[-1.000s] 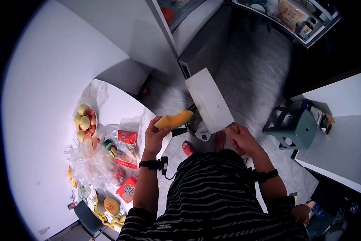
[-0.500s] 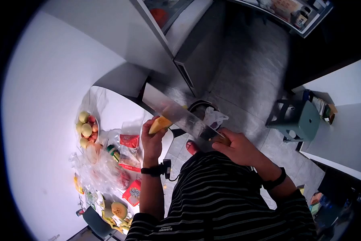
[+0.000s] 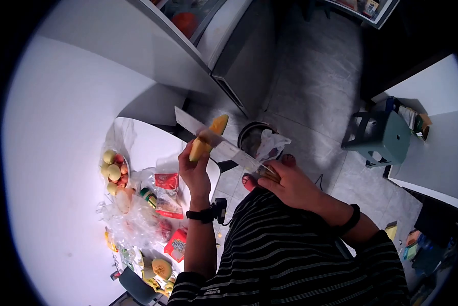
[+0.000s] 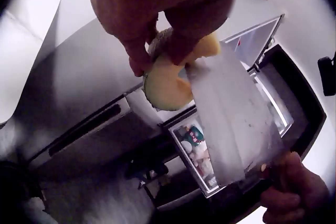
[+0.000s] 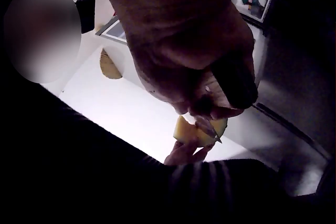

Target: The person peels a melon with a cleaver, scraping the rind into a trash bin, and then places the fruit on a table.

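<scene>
My left hand [image 3: 195, 176] holds a curved slice of orange-fleshed melon [image 3: 201, 150] up by its lower end. The wooden handle of a broad cleaver [image 3: 234, 153] is in the grip of my right hand [image 3: 294, 187]. Its blade reaches left across the middle of the slice. In the left wrist view, fingers and thumb pinch the melon slice [image 4: 167, 87] from both sides, and the cleaver blade [image 4: 231, 116] meets its inner, scooped side. The right wrist view shows the slice [image 5: 188, 132] beyond the right hand, with most of the blade hidden.
Below the hands, a dark bin [image 3: 242, 138] with a white plastic bag [image 3: 270, 145] stands on the floor. To the left, a white table [image 3: 145, 136] bears a bowl of fruit, packets, plastic bags and a cut melon [image 3: 161, 268]. An open fridge is ahead; a green stool [image 3: 394, 140] is right.
The right hand has brought the cleaver left and down, from raised over the bin to across the melon slice. The left hand has tilted the slice more upright.
</scene>
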A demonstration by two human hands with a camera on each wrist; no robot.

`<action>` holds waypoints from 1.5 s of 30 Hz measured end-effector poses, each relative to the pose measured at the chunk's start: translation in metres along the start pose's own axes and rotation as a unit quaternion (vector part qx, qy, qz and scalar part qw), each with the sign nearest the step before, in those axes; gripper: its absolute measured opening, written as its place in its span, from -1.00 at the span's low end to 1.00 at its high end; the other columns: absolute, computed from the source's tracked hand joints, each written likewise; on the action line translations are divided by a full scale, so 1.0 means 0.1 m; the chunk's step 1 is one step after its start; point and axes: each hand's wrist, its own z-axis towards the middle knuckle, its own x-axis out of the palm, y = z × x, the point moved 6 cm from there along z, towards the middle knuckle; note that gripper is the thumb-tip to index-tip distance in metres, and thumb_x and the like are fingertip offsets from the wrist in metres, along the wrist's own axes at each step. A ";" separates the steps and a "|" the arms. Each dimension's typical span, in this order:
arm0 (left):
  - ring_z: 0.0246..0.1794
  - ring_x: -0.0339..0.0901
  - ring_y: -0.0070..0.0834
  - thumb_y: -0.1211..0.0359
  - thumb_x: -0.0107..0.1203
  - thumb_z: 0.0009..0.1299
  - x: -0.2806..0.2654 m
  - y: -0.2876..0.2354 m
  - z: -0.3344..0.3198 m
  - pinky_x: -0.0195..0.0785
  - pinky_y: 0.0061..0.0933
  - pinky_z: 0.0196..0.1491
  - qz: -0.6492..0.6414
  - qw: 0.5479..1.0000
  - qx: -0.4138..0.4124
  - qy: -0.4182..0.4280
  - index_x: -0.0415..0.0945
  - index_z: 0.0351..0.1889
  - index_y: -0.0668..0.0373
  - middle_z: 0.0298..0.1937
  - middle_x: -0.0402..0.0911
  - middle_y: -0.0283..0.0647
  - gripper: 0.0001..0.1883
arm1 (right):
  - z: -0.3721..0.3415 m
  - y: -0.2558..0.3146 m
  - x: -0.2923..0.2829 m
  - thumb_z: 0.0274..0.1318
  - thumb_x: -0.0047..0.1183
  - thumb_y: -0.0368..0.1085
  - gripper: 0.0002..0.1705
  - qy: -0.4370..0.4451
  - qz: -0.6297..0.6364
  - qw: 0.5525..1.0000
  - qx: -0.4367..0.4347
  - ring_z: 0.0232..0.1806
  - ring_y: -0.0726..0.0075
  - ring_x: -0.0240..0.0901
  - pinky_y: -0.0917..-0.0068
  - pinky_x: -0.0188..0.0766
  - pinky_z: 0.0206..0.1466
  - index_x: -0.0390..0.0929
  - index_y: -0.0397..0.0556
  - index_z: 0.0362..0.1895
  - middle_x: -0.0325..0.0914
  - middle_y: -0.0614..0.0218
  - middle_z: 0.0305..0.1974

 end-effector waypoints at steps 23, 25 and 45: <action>-0.02 0.48 -0.56 0.55 0.13 0.33 0.24 0.07 -0.03 0.42 -0.53 0.00 0.008 0.993 -0.081 0.084 0.33 0.24 0.26 0.05 0.51 -0.24 -0.51 | 0.03 -0.63 -0.07 0.26 0.03 -0.15 -0.76 0.153 0.411 0.882 0.174 -0.71 0.62 0.16 0.57 0.19 -0.64 0.35 -0.03 -0.21 0.26 0.50 -0.64; -0.03 0.48 -0.56 0.56 0.13 0.33 0.22 0.08 -0.02 0.42 -0.54 -0.01 0.008 0.992 -0.089 0.084 0.32 0.24 0.25 0.05 0.50 -0.25 -0.51 | 0.00 -0.69 -0.07 0.25 0.04 -0.15 -0.75 0.156 0.458 0.855 0.188 -0.71 0.62 0.17 0.56 0.19 -0.65 0.36 -0.03 -0.17 0.28 0.50 -0.64; 0.04 0.48 -0.44 0.53 0.12 0.34 0.31 0.08 -0.01 0.43 -0.41 0.06 -0.076 0.989 -0.085 0.095 0.31 0.22 0.26 0.09 0.47 -0.19 -0.53 | 0.06 -0.44 -0.13 0.19 0.09 0.02 -0.51 0.011 0.131 0.991 -0.028 -0.32 0.26 0.42 0.30 0.35 -0.17 0.42 -0.16 -0.07 0.50 0.17 -0.35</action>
